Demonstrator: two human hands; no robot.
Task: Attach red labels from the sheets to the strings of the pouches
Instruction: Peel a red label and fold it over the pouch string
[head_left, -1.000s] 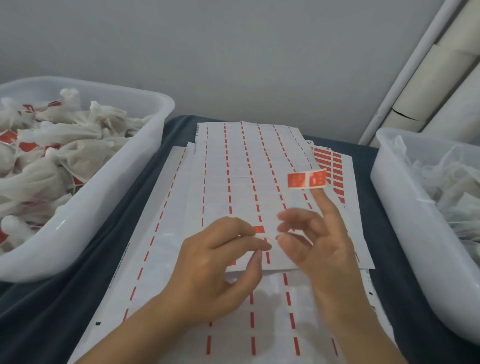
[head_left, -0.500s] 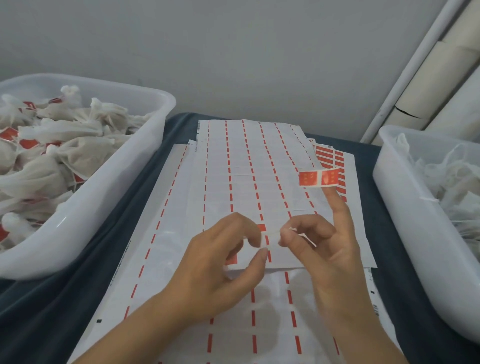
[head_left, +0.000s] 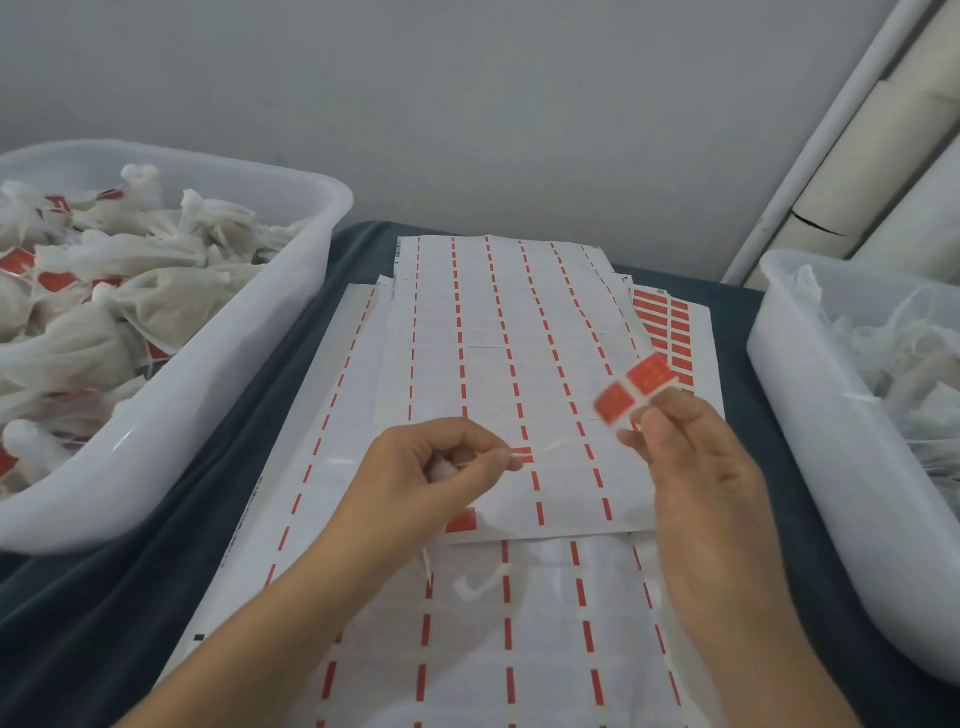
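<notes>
My left hand (head_left: 431, 478) pinches a thin white pouch string (head_left: 550, 448) that stretches right toward my right hand (head_left: 691, 467). A bit of the white pouch (head_left: 441, 470) shows inside the left palm, mostly hidden. The right hand's fingers are curled, and a red double label (head_left: 631, 387) sticks up from its fingertips, tilted. Both hands hover over the label sheets (head_left: 498, 338), which are mostly peeled, with red dashes left. A sheet with several full red labels (head_left: 670, 322) peeks out at the right.
A white tub (head_left: 171, 395) on the left holds several pouches with red labels. A second white tub (head_left: 810, 467) on the right holds unlabelled pouches. A dark blue cloth (head_left: 130, 613) covers the table. Pale pipes (head_left: 831, 135) lean against the wall at the back right.
The right hand moved right and tilted the label. The left hand now pinches the string, pulled out taut between both hands.
</notes>
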